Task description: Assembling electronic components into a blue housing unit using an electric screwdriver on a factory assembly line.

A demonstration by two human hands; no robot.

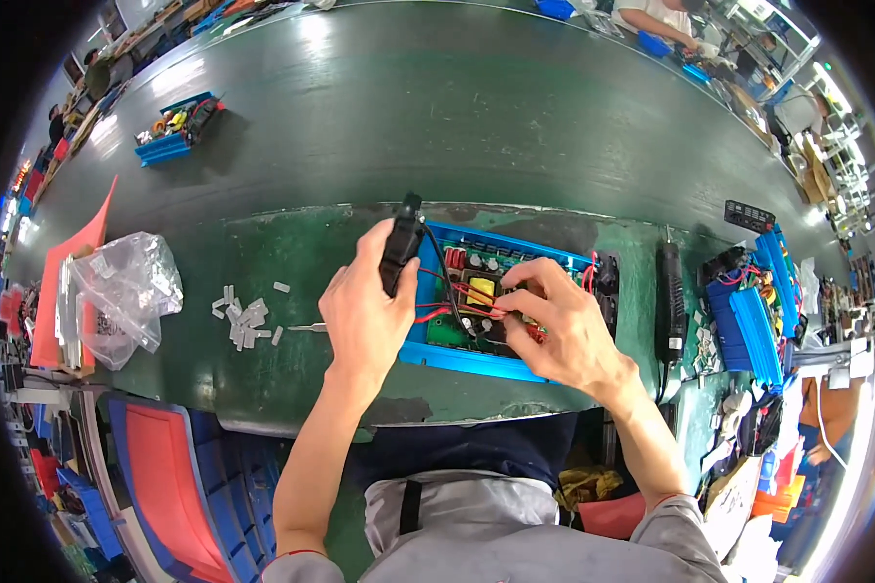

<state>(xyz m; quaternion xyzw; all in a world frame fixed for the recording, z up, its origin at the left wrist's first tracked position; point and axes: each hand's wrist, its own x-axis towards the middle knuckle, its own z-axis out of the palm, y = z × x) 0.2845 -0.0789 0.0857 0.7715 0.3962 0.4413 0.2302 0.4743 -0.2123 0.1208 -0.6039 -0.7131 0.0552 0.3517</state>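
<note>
A clear bag (156,277) lies by the workbench's (301,228) left end, a black screwdriver (669,291) right of an open blue case (472,362). Left hand (367,306) grips a black panel (401,248); right hand (566,325) pinches red wires (432,313).

Bright blue on the casing (476,363), yellow on the component (479,286), green circuit board (445,333), red wires (430,316), black end piece (401,251), dark green bench (301,248)!
</note>
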